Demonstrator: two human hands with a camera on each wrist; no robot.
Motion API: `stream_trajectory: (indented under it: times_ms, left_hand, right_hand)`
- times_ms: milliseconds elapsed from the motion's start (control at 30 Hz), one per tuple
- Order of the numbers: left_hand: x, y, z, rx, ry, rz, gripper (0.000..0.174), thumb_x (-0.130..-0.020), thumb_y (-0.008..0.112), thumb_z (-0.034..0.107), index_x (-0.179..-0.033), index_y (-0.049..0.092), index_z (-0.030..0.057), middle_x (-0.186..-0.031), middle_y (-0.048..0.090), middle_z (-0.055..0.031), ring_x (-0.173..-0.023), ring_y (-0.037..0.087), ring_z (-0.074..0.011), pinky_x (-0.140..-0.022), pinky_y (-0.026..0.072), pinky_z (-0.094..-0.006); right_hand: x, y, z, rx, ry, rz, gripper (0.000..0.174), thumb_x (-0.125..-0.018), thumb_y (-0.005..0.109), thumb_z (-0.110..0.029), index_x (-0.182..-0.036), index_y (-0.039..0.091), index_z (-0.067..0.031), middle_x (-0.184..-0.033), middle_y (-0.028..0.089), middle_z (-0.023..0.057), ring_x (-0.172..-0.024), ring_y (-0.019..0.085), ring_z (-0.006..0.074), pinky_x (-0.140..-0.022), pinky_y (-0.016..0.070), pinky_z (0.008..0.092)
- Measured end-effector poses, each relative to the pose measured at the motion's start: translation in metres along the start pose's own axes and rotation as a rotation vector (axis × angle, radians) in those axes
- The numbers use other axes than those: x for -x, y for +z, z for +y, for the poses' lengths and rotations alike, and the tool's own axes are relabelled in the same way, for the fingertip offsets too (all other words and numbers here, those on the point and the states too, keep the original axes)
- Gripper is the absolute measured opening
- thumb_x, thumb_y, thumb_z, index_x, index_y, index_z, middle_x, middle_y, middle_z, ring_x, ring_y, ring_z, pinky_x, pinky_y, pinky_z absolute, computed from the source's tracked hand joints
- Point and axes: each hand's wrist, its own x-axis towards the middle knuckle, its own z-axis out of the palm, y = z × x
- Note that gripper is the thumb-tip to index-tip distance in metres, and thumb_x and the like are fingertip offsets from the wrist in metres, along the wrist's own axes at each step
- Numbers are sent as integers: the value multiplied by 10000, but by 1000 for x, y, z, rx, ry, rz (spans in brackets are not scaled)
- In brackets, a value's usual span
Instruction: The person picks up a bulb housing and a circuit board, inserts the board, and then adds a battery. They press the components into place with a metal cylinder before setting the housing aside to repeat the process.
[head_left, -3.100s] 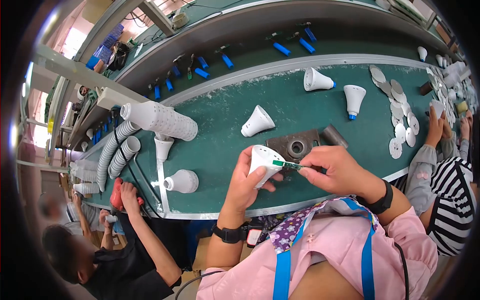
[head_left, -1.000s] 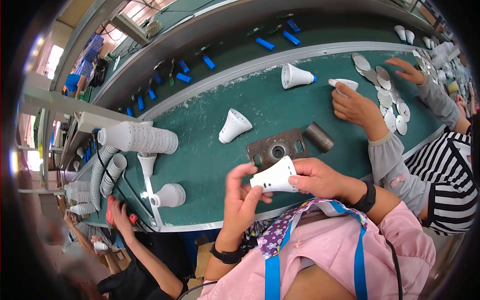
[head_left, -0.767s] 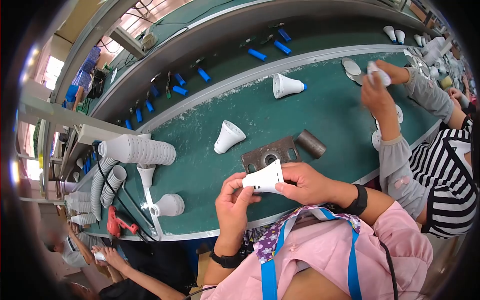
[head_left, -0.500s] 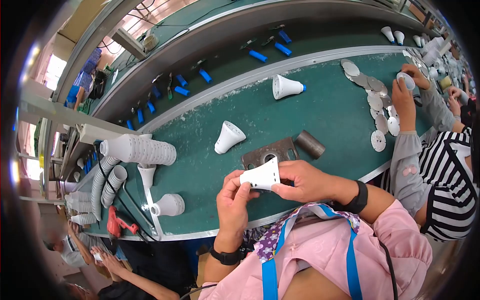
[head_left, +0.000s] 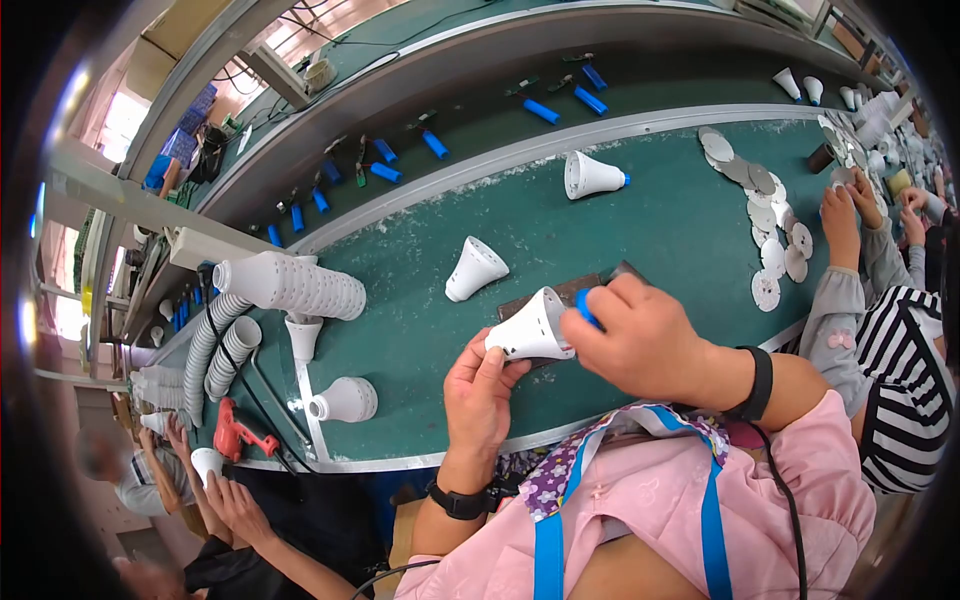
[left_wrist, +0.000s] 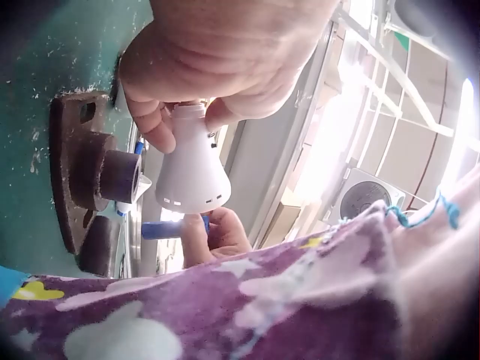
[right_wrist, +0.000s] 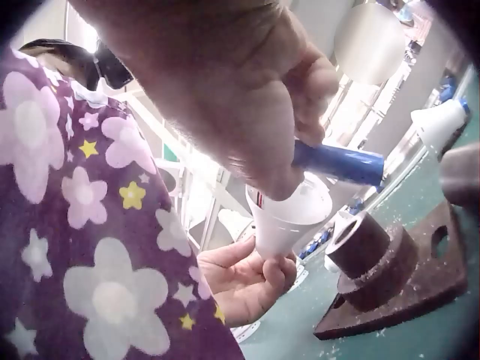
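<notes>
My left hand point(head_left: 478, 392) holds a white cone-shaped lamp housing point(head_left: 528, 330) by its narrow end, the wide mouth facing right. At that mouth my right hand point(head_left: 648, 335) pinches a blue cylindrical battery point(right_wrist: 343, 163), seen crosswise just outside the rim in the right wrist view. In the left wrist view the blue battery point(left_wrist: 161, 229) shows close beneath the housing's slotted rim. Behind the hands lies a dark metal plate point(right_wrist: 401, 277) with a raised collar, partly hidden in the head view.
Two white housings point(head_left: 476, 268) point(head_left: 594, 176) lie further back. Stacked housings point(head_left: 300, 285) and another housing point(head_left: 345, 399) stand left. Blue batteries with small boards line the back shelf point(head_left: 435, 145). Round metal discs point(head_left: 766, 290) lie right, near another person's hands point(head_left: 842, 215). A red power tool point(head_left: 238, 432) lies left.
Earlier the right hand held a green circuit board at the housing's mouth, then gripped the rim. Now it holds the blue battery there. A neighbour took a housing off the bench.
</notes>
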Motion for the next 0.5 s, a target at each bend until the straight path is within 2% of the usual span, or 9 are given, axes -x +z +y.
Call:
stream_trajectory:
  times_ms: [67, 133, 167, 233, 367, 433, 500]
  left_hand:
    - [0, 1, -1, 18, -16, -21, 274, -883, 494, 122, -1108, 485, -35, -1051, 562, -118, -907, 571, -172, -775, 505, -299]
    - [-1, 1, -1, 45, -6, 15, 228, -888, 489, 129, -1056, 503, -25, -1029, 567, -118, -900, 576, -174, -786, 505, -295]
    - [0, 0, -3, 48, -6, 11, 228, -888, 489, 129, -1056, 503, -25, -1029, 567, -118, -900, 576, -174, -786, 505, -295]
    - [0, -3, -8, 167, -92, -37, 223, -886, 492, 103, -1066, 496, -28, -1023, 565, -108, -899, 574, -175, -809, 497, -309]
    - [-4, -7, -21, 276, -158, -65, 188, -887, 493, 109, -1033, 499, -9, -988, 574, -105, -905, 576, -184, -811, 498, -316]
    - [-6, -6, -25, 349, -163, -42, 165, -886, 493, 109, -1010, 494, 0, -992, 570, -102, -909, 577, -188, -814, 497, -319]
    - [-6, 1, -23, 354, -146, -65, 194, -885, 493, 107, -1047, 485, -1, -1009, 564, -102, -912, 576, -192, -815, 498, -322]
  right_hand:
    - [0, 2, -2, -27, -61, 66, 196, -632, 579, -129, -818, 537, -83, -672, 479, 44, -633, 503, 209, -499, 443, 263]
    - [3, 13, -1, -297, -8, 146, 206, -651, 599, -96, -847, 539, -74, -725, 533, 64, -650, 533, 239, -554, 465, 291]
    - [4, 15, 0, -293, -8, 145, 206, -651, 599, -96, -847, 539, -74, -725, 533, 64, -650, 533, 239, -554, 465, 291]
    - [6, 20, 2, -580, 108, 141, 211, -674, 627, -67, -869, 545, -70, -762, 572, 76, -672, 556, 251, -602, 470, 328]
    - [5, 27, 7, -648, 170, 141, 221, -687, 655, -71, -883, 552, -81, -733, 580, 75, -656, 562, 234, -591, 458, 338]
    - [4, 27, 12, -748, 337, -43, 233, -685, 670, -102, -891, 562, -96, -695, 575, 63, -650, 563, 224, -567, 442, 328]
    - [4, 27, 17, -762, 333, -63, 249, -674, 689, -134, -888, 564, -104, -686, 575, 63, -649, 568, 217, -550, 429, 333]
